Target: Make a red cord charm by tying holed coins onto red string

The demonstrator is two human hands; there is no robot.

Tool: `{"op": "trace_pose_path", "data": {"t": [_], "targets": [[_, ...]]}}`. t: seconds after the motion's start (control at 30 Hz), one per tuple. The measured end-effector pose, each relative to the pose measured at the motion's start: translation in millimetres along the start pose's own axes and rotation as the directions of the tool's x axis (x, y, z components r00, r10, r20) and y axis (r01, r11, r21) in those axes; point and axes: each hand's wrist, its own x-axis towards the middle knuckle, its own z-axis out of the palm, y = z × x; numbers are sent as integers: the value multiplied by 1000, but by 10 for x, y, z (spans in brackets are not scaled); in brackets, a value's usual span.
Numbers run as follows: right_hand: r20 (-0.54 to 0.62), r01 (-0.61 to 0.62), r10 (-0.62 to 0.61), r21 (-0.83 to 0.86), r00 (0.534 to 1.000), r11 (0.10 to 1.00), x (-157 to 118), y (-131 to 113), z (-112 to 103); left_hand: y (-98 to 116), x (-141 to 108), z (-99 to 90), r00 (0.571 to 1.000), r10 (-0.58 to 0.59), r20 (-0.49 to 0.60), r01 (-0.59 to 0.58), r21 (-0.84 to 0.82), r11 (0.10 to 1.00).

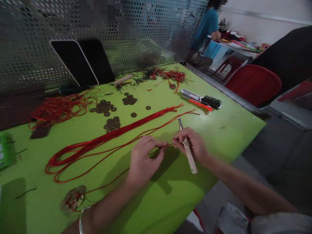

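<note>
My left hand pinches a thin red cord between thumb and forefinger. My right hand is closed just right of it, its fingertips at the same cord. It also holds a small wood-handled chisel, flat metal blade pointing away. The cord runs back under my left wrist to a coin ornament tied with red cord on the table. Beyond my hands lies a looped bundle of red cords. Several loose round coins with holes are scattered behind the bundle.
On the green table are a tangle of red cord, a black brush, an orange-handled cutter and a pile of knotted coins. A perforated metal panel bounds the back. A person in a teal shirt sits beyond.
</note>
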Motion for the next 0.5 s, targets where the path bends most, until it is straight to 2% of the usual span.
{"op": "trace_pose_path", "data": {"t": [0.37, 0.5], "targets": [[72, -8, 7, 19, 997, 1000, -10, 28, -16, 10, 7, -16, 1000, 2, -16, -1, 24, 1000], [112, 118, -103, -134, 988, 984, 33, -10, -50, 19, 16, -20, 999, -50, -19, 50, 3, 999]]}}
